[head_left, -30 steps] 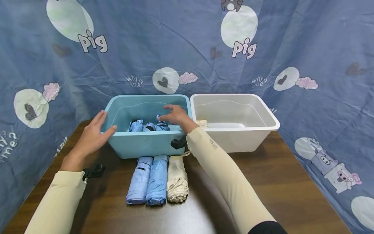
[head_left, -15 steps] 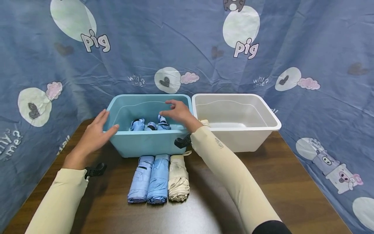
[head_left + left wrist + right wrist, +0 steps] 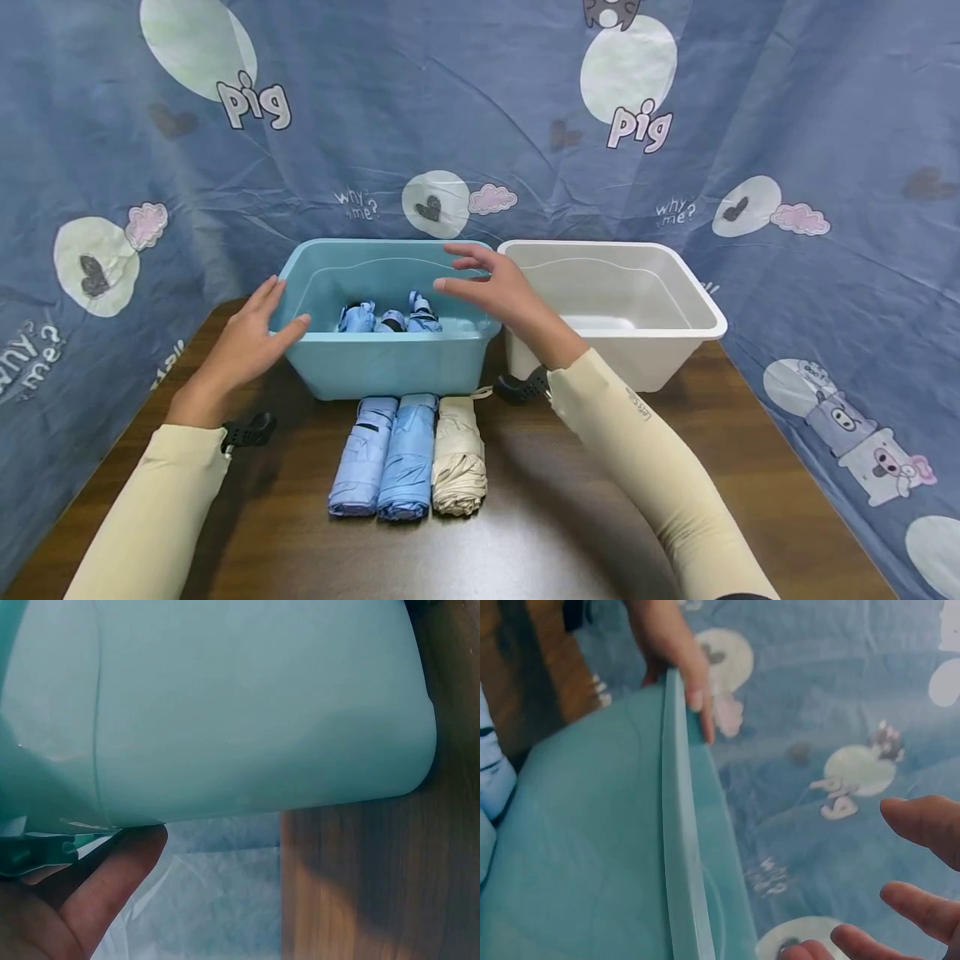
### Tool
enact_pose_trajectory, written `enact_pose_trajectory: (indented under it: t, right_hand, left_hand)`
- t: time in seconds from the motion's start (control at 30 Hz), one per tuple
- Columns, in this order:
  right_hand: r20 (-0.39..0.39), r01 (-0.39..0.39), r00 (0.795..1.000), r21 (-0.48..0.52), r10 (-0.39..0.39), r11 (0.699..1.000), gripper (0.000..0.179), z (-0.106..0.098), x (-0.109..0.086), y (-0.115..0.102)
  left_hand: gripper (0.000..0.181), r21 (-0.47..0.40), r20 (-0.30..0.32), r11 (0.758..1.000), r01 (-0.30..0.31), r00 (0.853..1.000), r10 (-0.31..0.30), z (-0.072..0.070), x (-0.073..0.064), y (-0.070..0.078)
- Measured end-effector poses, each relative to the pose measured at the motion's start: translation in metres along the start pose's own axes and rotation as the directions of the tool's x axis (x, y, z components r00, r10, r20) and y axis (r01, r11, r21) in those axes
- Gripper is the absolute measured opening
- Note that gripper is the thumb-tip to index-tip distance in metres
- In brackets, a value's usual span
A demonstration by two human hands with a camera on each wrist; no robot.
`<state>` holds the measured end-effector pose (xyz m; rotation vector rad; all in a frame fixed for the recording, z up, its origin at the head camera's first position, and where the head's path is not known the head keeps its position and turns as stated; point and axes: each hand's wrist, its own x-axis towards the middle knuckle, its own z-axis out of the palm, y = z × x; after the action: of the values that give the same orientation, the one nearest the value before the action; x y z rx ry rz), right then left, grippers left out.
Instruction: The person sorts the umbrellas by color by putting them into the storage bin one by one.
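- Just in front of the blue bin (image 3: 386,367), three folded umbrellas lie side by side on the table: a periwinkle umbrella (image 3: 363,458), a sky-blue umbrella (image 3: 408,458) and a cream umbrella (image 3: 458,458).
- At the blue bin's left end, the left hand (image 3: 243,346) has stayed put, fingers straight against it, thumb spread wide.
- Over the blue bin's right end, the right hand (image 3: 498,287) has just lifted up and rightward, its fingers apart and holding nothing (so it looks done with the umbrella below).
- Inside the blue bin are three blue umbrellas (image 3: 392,322), the rightmost with its handle raised; room remains to their right, bounded by the front and end walls.
- Right of the blue bin, rims nearly meeting, sits the white bin (image 3: 607,358).
- Behind the blue bin hangs the curtain (image 3: 487,108), limiting rearward movement; upward looks freer.
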<state>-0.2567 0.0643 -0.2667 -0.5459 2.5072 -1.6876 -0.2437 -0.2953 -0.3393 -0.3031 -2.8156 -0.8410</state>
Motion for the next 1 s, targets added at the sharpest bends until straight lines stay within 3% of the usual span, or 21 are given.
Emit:
enact_pose_trajectory:
  t: [0.27, 0.47, 0.77, 1.0]
  right_hand:
    - [0.044, 0.106, 0.993, 0.058, -0.108, 0.993, 0.052, -0.003, -0.049, 0.009]
    - [0.071, 0.090, 0.993, 0.102, -0.097, 0.991, 0.051, 0.004, -0.080, 0.020]
    - [0.101, 0.096, 0.990, 0.068, -0.102, 0.993, 0.054, 0.008, -0.102, 0.045]
    - [0.207, -0.019, 0.978, 0.064, 0.005, 0.998, 0.058, 0.023, -0.108, 0.075]
  left_hand:
    - [0.085, 0.010, 0.022, 1.000, 0.025, 0.999, -0.025, 0.000, 0.000, 0.001]
    - [0.084, 0.016, 0.015, 1.000, 0.016, 1.000, -0.017, 0.000, 0.001, -0.001]
    - [0.084, 0.008, 0.019, 1.000, 0.016, 1.000, -0.017, 0.001, 0.005, 0.001]
    - [0.083, 0.027, 0.010, 0.999, 0.017, 1.000, -0.017, 0.001, 0.003, 0.001]
